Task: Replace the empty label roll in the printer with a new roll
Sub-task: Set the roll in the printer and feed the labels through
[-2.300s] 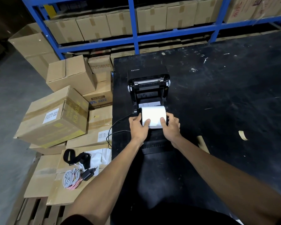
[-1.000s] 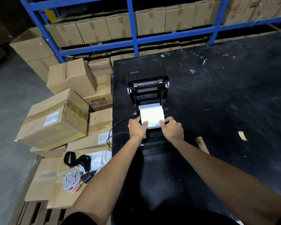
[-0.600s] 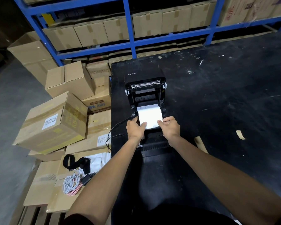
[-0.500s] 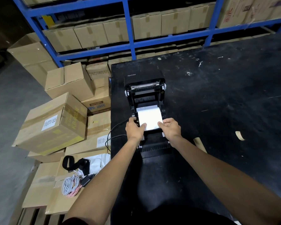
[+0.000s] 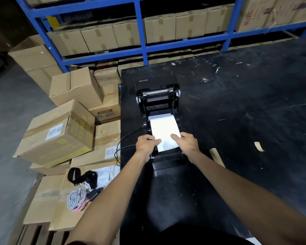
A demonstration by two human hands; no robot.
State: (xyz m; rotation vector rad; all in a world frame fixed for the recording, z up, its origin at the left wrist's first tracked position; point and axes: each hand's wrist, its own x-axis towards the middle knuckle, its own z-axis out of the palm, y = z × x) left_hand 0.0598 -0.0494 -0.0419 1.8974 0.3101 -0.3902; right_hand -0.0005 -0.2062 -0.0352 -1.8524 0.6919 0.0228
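A black Xprinter label printer (image 5: 157,96) stands on the black table (image 5: 245,112) with its lid swung up and back. A white label roll (image 5: 163,129) lies in its open bay, and its loose white end is drawn toward me over the front edge. My left hand (image 5: 147,145) pinches the left near corner of that label strip. My right hand (image 5: 186,143) presses the right near corner with thumb and fingers. The roll's core is hidden under the paper.
A black cable (image 5: 124,147) runs off the table's left edge. Stacked cardboard boxes (image 5: 60,135) crowd the floor on the left, with coiled cables and a charger (image 5: 79,198) on top. Blue shelving (image 5: 140,45) with boxes stands behind. Paper scraps (image 5: 259,146) lie on the table at right.
The roll was first held above the bay, then set down into it. The white label end now reaches farther toward me, with both hands pulled back along it.
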